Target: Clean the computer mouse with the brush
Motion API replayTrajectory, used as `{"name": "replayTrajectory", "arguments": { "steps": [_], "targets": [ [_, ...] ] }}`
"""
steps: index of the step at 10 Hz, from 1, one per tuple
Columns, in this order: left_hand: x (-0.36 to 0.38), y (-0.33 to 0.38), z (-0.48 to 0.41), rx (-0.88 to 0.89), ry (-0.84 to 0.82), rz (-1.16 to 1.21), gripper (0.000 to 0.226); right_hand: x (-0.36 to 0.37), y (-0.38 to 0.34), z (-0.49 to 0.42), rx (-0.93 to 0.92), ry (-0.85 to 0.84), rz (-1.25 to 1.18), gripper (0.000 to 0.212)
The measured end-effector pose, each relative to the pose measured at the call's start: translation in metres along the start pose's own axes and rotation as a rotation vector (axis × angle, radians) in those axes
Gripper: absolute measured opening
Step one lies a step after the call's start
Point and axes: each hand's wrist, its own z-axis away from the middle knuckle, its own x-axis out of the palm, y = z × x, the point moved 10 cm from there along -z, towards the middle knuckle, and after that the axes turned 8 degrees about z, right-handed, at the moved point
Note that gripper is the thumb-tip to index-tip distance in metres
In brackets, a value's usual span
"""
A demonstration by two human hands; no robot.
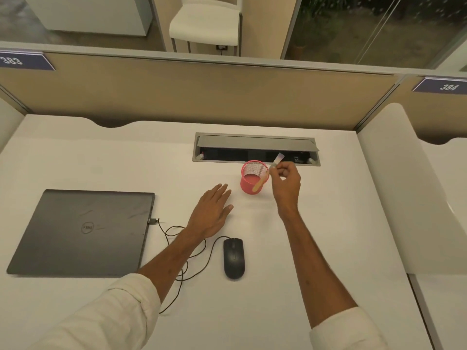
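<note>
A black wired computer mouse [234,258] lies on the white desk near the front centre. Beyond it stands a pink mesh cup [252,177]. My right hand [286,184] pinches a small brush [267,173] with a wooden handle and pale bristles, held tilted over the cup's right rim, bristles pointing up and away. My left hand [212,213] hovers flat with fingers spread, between the mouse and the cup, holding nothing.
A closed dark laptop [80,233] lies at the left, the mouse cable [177,248] looping from its side. A grey cable hatch [255,147] sits open behind the cup. A beige partition [202,92] bounds the desk's far edge.
</note>
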Motion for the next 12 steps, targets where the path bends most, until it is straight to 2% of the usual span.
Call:
{"name": "replayTrajectory", "arguments": {
  "steps": [2, 3, 4, 6, 10, 12],
  "targets": [
    [0.016, -0.001, -0.011, -0.008, -0.015, -0.049, 0.063, 0.024, -0.005, -0.028, 0.058, 0.033, 0.051, 0.02],
    [0.023, -0.004, -0.015, -0.027, -0.02, -0.058, 0.065, 0.039, 0.013, -0.03, 0.134, -0.01, 0.222, 0.022],
    [0.03, -0.007, -0.016, -0.055, -0.022, -0.037, 0.069, 0.045, 0.026, -0.026, 0.185, -0.04, 0.295, 0.028],
    [0.04, -0.011, -0.016, -0.088, -0.033, 0.017, 0.071, 0.047, 0.013, -0.027, 0.049, -0.016, 0.44, 0.038],
    [0.042, -0.014, -0.01, -0.087, -0.06, 0.028, 0.07, 0.045, 0.008, -0.02, 0.045, 0.018, 0.513, 0.046],
    [0.033, -0.01, 0.004, -0.091, -0.049, 0.001, 0.073, 0.02, -0.011, 0.006, -0.079, 0.123, 0.473, 0.029]
  ]
}}
